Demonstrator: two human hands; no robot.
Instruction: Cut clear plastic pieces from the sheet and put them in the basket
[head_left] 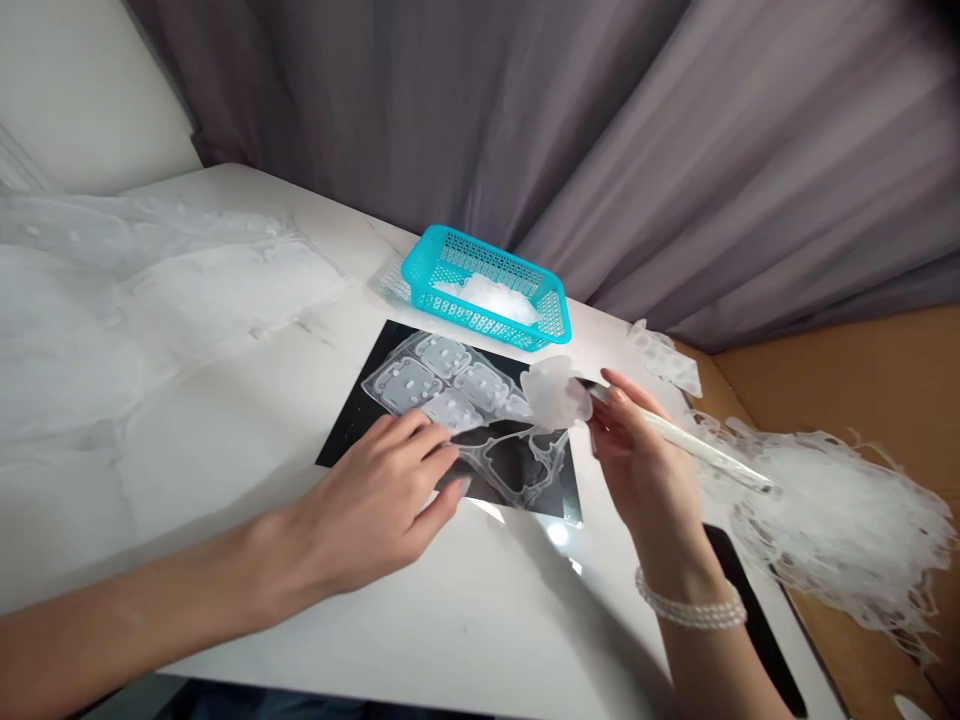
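Observation:
My left hand (390,485) rests over the near-left part of a translucent plastic sheet (409,385), its fingers bent and thumb apart. Rounded rectangular shapes with small holes mark the sheet, and cut-out gaps show in its near-right part. Beneath it lies a glossy black mat (364,430). My right hand (641,460) is closed round a slim silver tool (697,445) with a dark tip; its exact kind is unclear. At that tip, just above the mat's right side, is a frosted, wavy-edged translucent piece (553,393). My fingers partly hide how it is held.
A turquoise mesh basket (480,325) behind the mat holds white translucent pieces. Translucent sheets (187,290) cover the table's left side. At right, a heap of lacy offcuts (847,520) lies by a cardboard box (832,385). A dark flat object (742,610) sits beside my right forearm.

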